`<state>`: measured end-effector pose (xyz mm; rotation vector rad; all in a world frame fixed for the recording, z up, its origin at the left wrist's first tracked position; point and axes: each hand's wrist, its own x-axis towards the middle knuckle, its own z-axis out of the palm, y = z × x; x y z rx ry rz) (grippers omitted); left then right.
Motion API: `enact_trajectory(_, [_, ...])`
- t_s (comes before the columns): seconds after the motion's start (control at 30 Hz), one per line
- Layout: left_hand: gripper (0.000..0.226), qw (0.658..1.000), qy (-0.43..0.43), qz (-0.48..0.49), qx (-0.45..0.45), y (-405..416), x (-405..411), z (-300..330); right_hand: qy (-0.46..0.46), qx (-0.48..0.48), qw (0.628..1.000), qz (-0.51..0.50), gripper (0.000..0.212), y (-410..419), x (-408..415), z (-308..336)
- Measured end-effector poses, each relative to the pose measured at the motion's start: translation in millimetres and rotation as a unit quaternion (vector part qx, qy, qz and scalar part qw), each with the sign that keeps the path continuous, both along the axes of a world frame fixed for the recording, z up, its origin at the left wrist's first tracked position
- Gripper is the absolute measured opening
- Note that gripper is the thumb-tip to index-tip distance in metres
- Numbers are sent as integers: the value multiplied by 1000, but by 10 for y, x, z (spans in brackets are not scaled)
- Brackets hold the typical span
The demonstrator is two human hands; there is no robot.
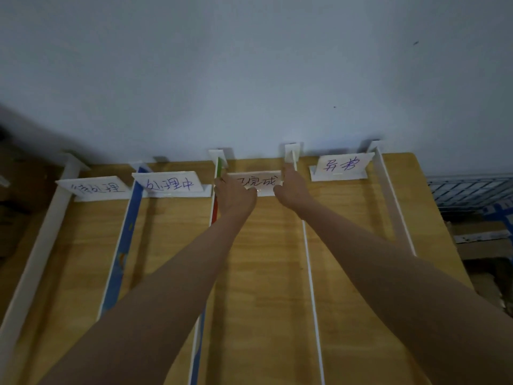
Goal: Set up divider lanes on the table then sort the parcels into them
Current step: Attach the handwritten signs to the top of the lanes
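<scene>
Two bare forearms reach from the near edge across a wooden table (263,287) toward its far end. Five long divider strips run near to far and form four lanes: a white strip (41,245) at the far left, a blue-faced strip (122,251) next, a strip with red and green sections (215,207) partly hidden behind the left forearm, a thin white strip (311,279) beside the right forearm, and a white strip (394,207) at the right.

At the far end of the third lane, the left hand (236,195) and the right hand (294,187) hold the two ends of a white label card (256,181) with handwritten characters; the fingers cover its edges, so the exact grip is unclear. Similar label cards stand at the far end of the other lanes: one at the left (94,187), one second from left (169,184), one at the right (342,165).

Beyond the table rises a plain pale wall (249,79). To the right of the table lie a wire rack (472,190) and cardboard boxes (483,245).
</scene>
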<state>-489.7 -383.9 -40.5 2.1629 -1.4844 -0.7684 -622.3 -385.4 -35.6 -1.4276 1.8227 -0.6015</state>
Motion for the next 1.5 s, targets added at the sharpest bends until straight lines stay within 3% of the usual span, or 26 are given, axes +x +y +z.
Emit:
enact_trajectory(0.2, [90, 997, 59, -44, -30, -117, 83, -87, -10, -10, 1000, -23, 52, -118, 48, -91])
enact_trajectory(0.37, [60, 995, 71, -67, -31, -323, 192, -90, -25, -17, 998, -51, 56, -303, 53, -85])
enact_trajectory(0.63, [76, 990, 104, -98, -21, -389, 326, -13, 8, -4, 999, -39, 57, -335, 82, -67])
enact_trajectory(0.83, [60, 993, 18, -115, -34, -227, 721, 219, 74, -54, 994, -64, 56, -158, 294, 205])
enact_trajectory(0.97, [57, 987, -96, -120, -53, -58, 1283, 365, 132, -115, 984, 11, 50, 25, 786, 392])
enact_trajectory(1.1, [64, 978, -178, -100, -45, 45, 1887, 332, 150, -104, 979, 92, 52, 82, 1368, 384])
enact_trajectory(1.27, [89, 979, -178, -99, -17, 4, 2366, 174, 136, -50, 982, 120, 55, 88, 1875, 233])
enact_trajectory(1.5, [99, 982, -128, -135, -25, -125, 2573, -31, 75, 5, 994, 78, 60, -66, 2120, 31])
